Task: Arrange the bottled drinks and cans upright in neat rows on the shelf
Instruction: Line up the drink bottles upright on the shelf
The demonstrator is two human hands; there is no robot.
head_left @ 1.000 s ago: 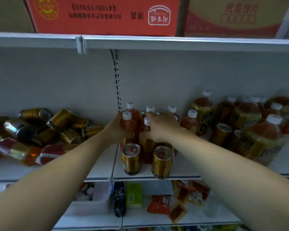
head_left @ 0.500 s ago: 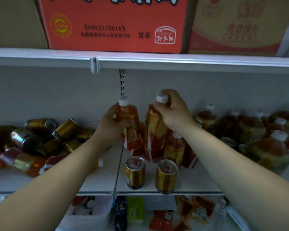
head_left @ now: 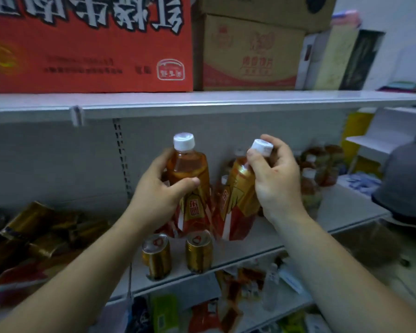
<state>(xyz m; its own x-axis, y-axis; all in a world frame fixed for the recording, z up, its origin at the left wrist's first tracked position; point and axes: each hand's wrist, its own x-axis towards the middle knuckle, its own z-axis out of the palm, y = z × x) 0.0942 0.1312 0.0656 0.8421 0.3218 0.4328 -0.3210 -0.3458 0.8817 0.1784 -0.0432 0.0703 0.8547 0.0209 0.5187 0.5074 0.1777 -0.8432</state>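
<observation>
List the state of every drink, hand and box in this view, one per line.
Left hand: gripping the left bottle, upright.
Right hand: gripping the right bottle, tilted.
Two front cans: upright.
Left pile of cans: lying down.
Red box: closed, upside down.

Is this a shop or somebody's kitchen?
Most likely a small shop. White metal shelves hold many matching tea bottles and gold cans, with printed cartons stored on the top shelf.
</observation>
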